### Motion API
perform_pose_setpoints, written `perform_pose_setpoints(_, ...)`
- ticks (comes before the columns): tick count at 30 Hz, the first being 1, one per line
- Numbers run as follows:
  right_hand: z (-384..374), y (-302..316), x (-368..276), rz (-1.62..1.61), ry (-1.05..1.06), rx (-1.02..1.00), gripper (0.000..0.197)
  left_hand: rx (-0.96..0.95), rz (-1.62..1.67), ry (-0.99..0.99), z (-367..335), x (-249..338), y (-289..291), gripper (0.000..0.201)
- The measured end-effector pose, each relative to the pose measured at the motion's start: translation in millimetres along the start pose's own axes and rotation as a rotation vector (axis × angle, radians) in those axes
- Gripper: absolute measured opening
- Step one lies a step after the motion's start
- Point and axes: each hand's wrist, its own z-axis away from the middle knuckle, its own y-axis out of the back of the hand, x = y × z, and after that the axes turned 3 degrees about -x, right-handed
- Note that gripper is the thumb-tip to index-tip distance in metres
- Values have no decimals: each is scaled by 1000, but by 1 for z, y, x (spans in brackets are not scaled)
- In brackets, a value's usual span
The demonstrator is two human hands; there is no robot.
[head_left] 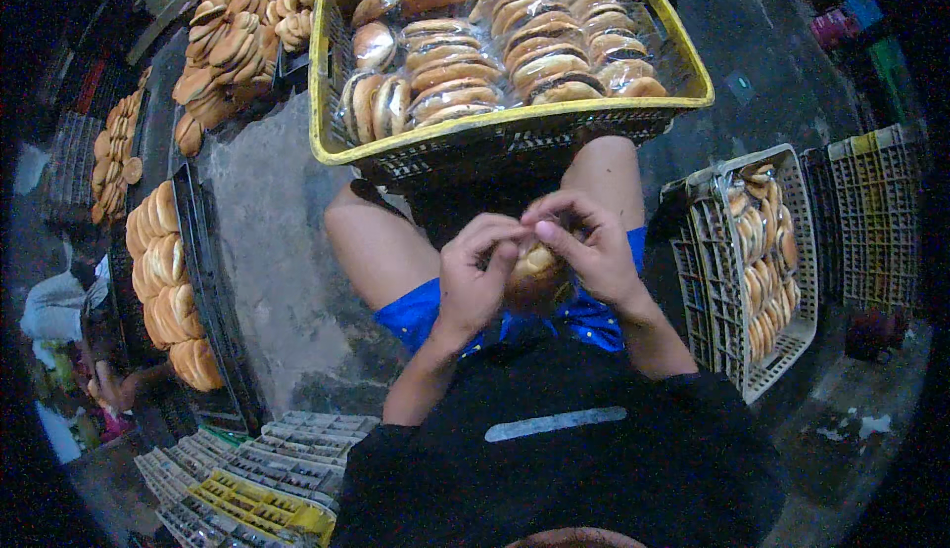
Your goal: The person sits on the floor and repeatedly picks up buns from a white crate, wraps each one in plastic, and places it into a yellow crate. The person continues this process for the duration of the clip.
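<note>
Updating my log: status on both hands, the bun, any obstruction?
Left hand and right hand meeting at round golden-brown bun. Bun partly visible between them. Yellow-rimmed plastic crate farther ahead, not blocking.

L hand [480, 269] + R hand [594, 251]: fingertips close tog. over bun [534, 279], at lap; grip detail unclear. Ahead: yellow-rimmed crate [515, 117] w/ rows of bagged buns [453, 68]. R side: pale crate [807, 281] w/ more. L: blk tray [210, 291] beside unbagged buns [163, 266].
</note>
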Motion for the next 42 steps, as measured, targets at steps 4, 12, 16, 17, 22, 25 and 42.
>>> perform_pose_setpoints(4, 4, -6, 4, 80, -139, -4, 10, 44, 112, 272, 13, 5, -4, 22)
perform_pose_setpoints(12, 32, 0, 16, 772, -88, -282, 14, -321, -445, 416, 33, 11, 4, 9)
perform_pose_setpoints(16, 52, -1, 25, 926, -80, -352, 24, -446, 575, 983, 49, -65, 2, 14)
perform_pose_setpoints(17, 57, -6, 35, 952, -107, -300, 22, -403, 444, 983, 46, -66, 0, 15)
perform_pose_setpoints(22, 48, 29, 45, 751, -195, -43, 18, -198, 39, 433, 42, -52, -40, 23)
perform_pose_setpoints(25, 40, 47, 20, 251, -355, 169, 37, 83, 16, 89, 20, -51, -81, 31)
perform_pose_setpoints(42, 140, 217, 286, 977, -1158, 101, 34, 465, -29, 270, -39, -51, -61, 19)
